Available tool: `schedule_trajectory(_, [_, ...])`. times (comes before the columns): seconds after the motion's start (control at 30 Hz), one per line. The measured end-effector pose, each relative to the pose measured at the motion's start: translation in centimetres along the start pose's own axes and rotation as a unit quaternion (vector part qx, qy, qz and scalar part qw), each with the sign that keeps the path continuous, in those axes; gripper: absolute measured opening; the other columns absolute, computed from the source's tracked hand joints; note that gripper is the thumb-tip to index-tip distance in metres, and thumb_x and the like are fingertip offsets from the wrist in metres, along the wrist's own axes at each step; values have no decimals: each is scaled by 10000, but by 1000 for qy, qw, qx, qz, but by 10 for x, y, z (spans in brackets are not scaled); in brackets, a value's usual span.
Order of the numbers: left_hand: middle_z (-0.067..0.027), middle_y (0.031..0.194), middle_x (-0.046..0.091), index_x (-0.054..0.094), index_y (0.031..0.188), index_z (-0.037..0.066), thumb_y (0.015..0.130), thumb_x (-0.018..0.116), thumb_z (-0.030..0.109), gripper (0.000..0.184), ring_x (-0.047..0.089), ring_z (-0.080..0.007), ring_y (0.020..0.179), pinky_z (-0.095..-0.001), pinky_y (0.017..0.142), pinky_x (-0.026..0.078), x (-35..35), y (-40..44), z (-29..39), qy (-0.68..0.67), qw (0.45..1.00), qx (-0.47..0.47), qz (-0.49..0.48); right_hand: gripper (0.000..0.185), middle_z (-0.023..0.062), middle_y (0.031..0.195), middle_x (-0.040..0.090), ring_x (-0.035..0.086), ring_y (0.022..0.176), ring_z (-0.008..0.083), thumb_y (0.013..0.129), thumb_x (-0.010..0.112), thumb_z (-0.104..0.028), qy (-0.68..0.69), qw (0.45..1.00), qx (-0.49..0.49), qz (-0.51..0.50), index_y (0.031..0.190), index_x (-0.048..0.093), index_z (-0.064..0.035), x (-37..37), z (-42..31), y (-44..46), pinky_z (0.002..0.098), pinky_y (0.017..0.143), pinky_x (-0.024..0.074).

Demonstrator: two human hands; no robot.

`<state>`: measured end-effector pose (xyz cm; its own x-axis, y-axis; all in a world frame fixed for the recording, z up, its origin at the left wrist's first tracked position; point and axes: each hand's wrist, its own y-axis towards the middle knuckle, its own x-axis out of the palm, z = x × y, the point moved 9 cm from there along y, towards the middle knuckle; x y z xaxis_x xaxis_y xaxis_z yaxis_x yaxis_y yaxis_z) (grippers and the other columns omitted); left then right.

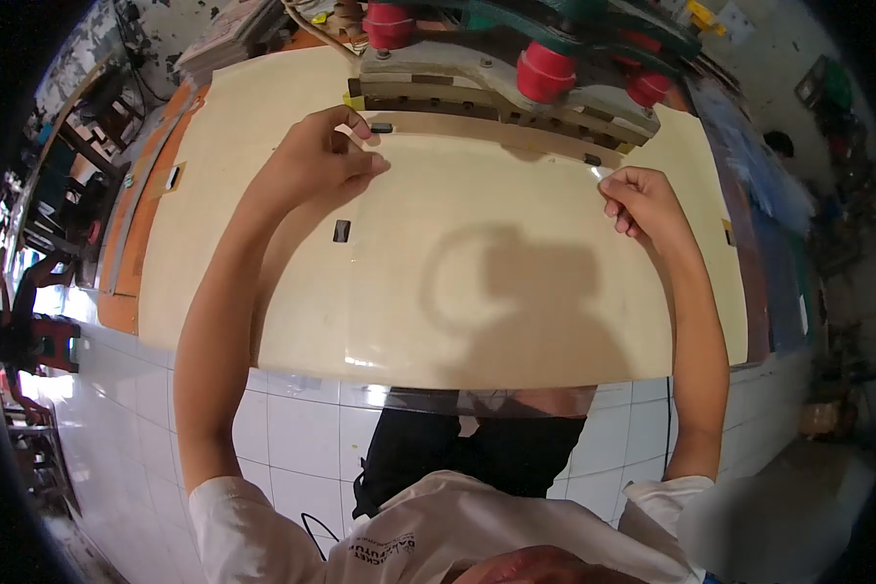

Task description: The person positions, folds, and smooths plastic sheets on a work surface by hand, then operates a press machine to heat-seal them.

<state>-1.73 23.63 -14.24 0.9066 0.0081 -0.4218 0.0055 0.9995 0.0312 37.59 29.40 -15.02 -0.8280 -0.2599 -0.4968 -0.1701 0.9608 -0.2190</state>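
Observation:
A clear plastic sheet lies over the cream board, showing by its glints and an overhang at the front edge. My left hand is over the board's far left part, thumb and forefinger apart, beside a small black block. Toward the far right, my right hand has its fingers pinched together at a shiny spot that looks like the sheet's corner. Another small black block sits just beyond those fingertips. A black rectangular piece is on the board nearer to me.
A heavy press head with red cylindrical parts stands across the board's far edge. Orange boarding with a metal strip shows at left. Clear plastic sheets are heaped at right. Stacked material stands at the back left.

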Motion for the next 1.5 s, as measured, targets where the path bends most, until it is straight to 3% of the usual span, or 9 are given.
schedule_trajectory(0.2, [-45,669,630,528,977,14,844,780,69,290,568,-79,615,-275,586,458,3,-4,4,34,999,11,10,184,6,628,608,524,502,67,953,688,-167,-47,997,-19,65,864,697,-6,2,-5,-8,249,442,374])
schedule_trajectory(0.37, [-43,657,619,434,897,45,858,770,73,340,568,-66,623,-268,585,461,-3,1,-2,20,999,18,19,209,-17,568,574,477,537,52,910,728,-175,-122,967,-134,177,828,718,18,-5,-10,-9,266,524,372])
schedule_trajectory(0.67, [-50,640,610,429,879,48,861,771,96,346,536,-77,609,-279,586,471,-5,-3,2,55,997,-7,47,199,-58,564,496,399,536,30,922,738,-153,-99,962,-171,188,812,702,9,-4,-12,-8,250,506,319])
schedule_trajectory(0.83, [-57,614,567,515,838,11,845,784,190,323,517,-134,578,-324,591,469,-11,0,6,166,981,73,75,204,-71,574,478,388,542,26,923,740,-156,-88,968,-146,186,798,694,0,-4,-10,-8,245,506,307])
schedule_trajectory(0.93, [-78,595,548,533,772,11,864,757,249,340,504,-181,557,-344,596,466,-11,-2,7,147,984,53,85,205,-73,576,476,390,547,26,922,742,-159,-81,969,-147,181,798,691,-4,-4,-8,-7,243,510,309])
schedule_trajectory(1.07, [-30,606,552,525,731,33,927,731,303,392,516,-114,569,-326,542,431,-2,-13,23,216,971,20,103,206,-68,574,483,398,549,28,921,746,-167,-76,968,-159,179,805,690,-7,-5,-7,-6,246,519,322])
schedule_trajectory(1.23, [-187,642,599,594,738,-19,876,739,379,445,574,-348,581,-459,598,461,-7,-14,25,295,946,-2,135,210,-62,591,503,412,560,30,921,749,-172,-79,968,-166,170,807,692,-5,-6,-5,-4,248,524,334])
schedule_trajectory(1.33, [-134,629,622,589,721,22,863,751,352,394,615,-352,630,-448,636,490,-16,-19,26,313,938,-27,149,205,-62,605,517,422,570,32,918,749,-169,-80,967,-170,170,818,697,1,-5,-8,-5,246,530,340])
schedule_trajectory(1.5, [-170,686,650,624,773,11,880,734,348,370,629,-372,651,-455,636,493,-36,-11,7,335,927,3,170,168,-58,627,536,433,587,38,916,735,-138,-74,969,-165,170,842,707,10,-7,-6,-5,246,545,353])
